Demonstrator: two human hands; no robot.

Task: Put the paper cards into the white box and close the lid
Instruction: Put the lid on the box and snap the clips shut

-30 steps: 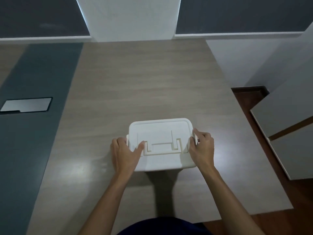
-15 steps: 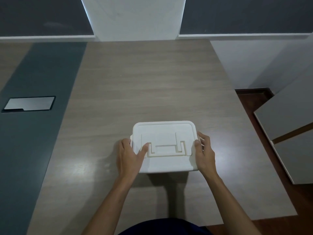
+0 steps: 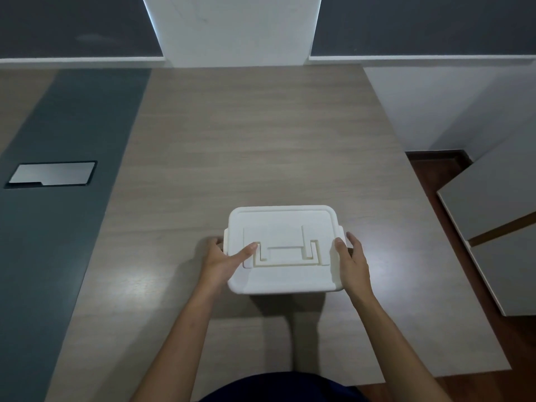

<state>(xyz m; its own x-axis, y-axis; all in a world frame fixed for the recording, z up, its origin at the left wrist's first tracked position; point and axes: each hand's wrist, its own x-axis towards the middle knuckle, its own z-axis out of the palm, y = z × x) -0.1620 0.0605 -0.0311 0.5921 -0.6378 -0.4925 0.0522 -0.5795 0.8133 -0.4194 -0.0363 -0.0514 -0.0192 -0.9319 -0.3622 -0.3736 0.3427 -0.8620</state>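
The white box (image 3: 282,274) stands on the wooden table, its lid (image 3: 280,224) lying flat on top with a folded handle in the middle. My left hand (image 3: 222,261) wraps the box's left side, thumb lying on the lid beside the handle. My right hand (image 3: 353,262) presses against the right side, thumb on the lid's edge and fingers at the side latch. No paper cards are visible; the inside of the box is hidden by the lid.
The wooden table (image 3: 246,146) stretches ahead to a white pillar (image 3: 232,27). A dark strip with a metal cable hatch (image 3: 50,174) runs along the left. The table's right edge drops to a red-brown floor beside a grey cabinet (image 3: 499,216).
Both hands have stayed on the box's sides. The right fingers have straightened a little along the right latch. The small shift of the scene comes from the head camera.
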